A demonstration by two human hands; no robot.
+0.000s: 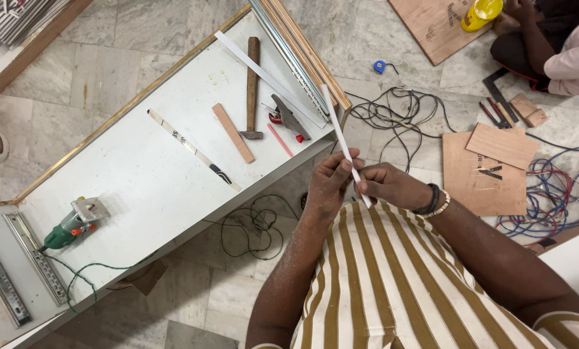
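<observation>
White edging strip (341,139): thin, long, held slantwise before the chest, above the floor beside the white panel (141,174). Left hand (328,187) pinches it midway; right hand (386,186) pinches its lower end. Risk: the unsupported upper length may kink or snap if bent. Nearby: hammer (252,87), pliers (288,119), green power tool (73,225).

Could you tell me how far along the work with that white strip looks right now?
Done: nothing finished can be told; another long white strip already lies on the white panel beside the hammer. In hand: left hand and right hand both pinch a thin white strip. Left: it is not fixed to anything.
</observation>
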